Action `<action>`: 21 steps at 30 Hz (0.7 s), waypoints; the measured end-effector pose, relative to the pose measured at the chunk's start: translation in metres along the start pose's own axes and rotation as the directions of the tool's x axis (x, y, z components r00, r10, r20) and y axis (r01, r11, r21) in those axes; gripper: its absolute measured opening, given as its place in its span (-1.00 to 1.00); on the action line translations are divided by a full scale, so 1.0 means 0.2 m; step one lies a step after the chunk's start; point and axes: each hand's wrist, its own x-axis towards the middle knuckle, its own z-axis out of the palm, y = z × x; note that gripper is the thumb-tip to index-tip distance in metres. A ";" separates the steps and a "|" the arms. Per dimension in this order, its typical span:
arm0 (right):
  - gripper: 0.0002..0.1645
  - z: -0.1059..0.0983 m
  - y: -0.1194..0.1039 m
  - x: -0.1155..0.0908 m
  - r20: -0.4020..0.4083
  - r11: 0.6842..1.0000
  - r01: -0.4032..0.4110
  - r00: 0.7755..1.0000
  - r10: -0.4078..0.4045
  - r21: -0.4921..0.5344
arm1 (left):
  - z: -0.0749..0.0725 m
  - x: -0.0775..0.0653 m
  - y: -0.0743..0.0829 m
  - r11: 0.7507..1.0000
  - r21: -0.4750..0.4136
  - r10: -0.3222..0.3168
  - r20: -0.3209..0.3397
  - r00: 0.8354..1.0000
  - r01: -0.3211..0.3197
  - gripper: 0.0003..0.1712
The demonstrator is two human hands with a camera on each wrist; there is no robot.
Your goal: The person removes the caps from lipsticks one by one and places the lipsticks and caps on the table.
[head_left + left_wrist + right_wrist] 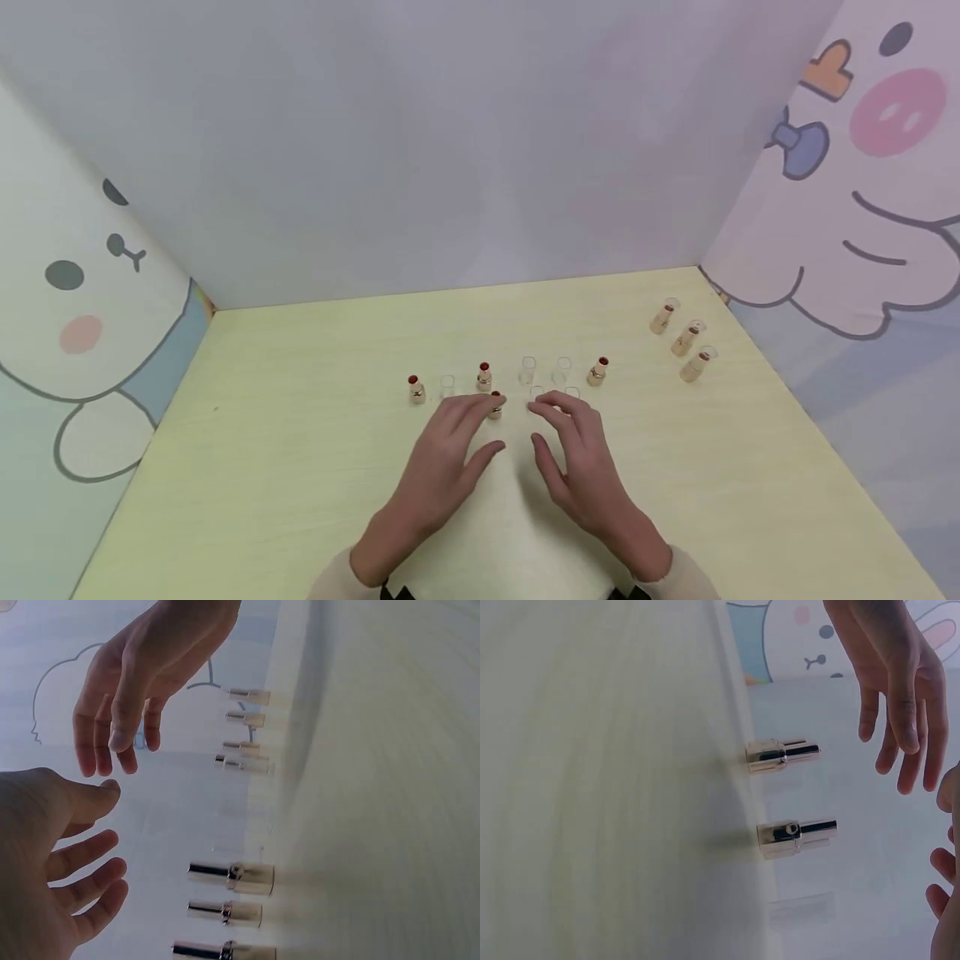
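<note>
My left hand (446,454) and right hand (588,467) hover over the table, facing each other, fingers loosely bent and nothing held. Beyond the left fingertips stands a gold lipstick tube (494,411), uncapped and partly overlapped by them. Behind it is another open lipstick (484,379); a third lipstick (417,392) stands to the left, and one more lipstick (597,372) lies beyond my right hand. Several clear caps stand among them, including one cap (447,386) at the left and one cap (528,370) near the middle. My right fingers partly hide two of the caps.
At the back right, three lipsticks stand in a row with clear caps on, the nearest lipstick (696,367) closest to the table's right edge. The pale yellow table (285,467) meets a plain back wall (450,167) and cartoon-printed side walls.
</note>
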 end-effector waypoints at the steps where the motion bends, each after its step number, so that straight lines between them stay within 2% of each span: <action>1: -0.52 -0.01 0.00 -0.01 -0.009 1.000 -0.016 1.000 0.016 -0.003 | 0.02 0.00 0.01 1.000 -0.010 -0.004 0.011 1.000 0.004 -0.34; 5: -0.50 -0.05 0.02 -0.06 -0.074 0.997 -0.082 0.994 0.083 0.010 | 0.10 0.03 0.06 0.994 -0.095 -0.041 0.104 0.994 0.051 -0.41; 9: -0.53 -0.09 0.06 -0.08 -0.151 0.986 -0.164 0.974 0.168 0.039 | 0.19 0.06 0.10 0.962 -0.234 -0.077 0.251 0.965 0.138 -0.46; 12: -0.56 -0.14 0.11 -0.09 -0.221 0.970 -0.238 0.945 0.241 0.042 | 0.27 0.09 0.15 0.948 -0.285 -0.046 0.326 0.944 0.145 -0.47; 15: -0.53 -0.20 0.15 -0.07 -0.293 0.952 -0.305 0.907 0.301 0.035 | 0.35 0.14 0.19 0.946 -0.304 0.000 0.358 0.934 0.116 -0.49; 17: -0.53 -0.23 0.18 -0.06 -0.333 0.940 -0.340 0.885 0.327 0.018 | 0.40 0.17 0.21 0.942 -0.314 0.009 0.375 0.927 0.118 -0.51; 21: -0.54 -0.28 0.26 -0.05 -0.383 0.912 -0.411 0.845 0.373 -0.016 | 0.50 0.23 0.24 0.913 -0.364 -0.018 0.415 0.910 0.184 -0.53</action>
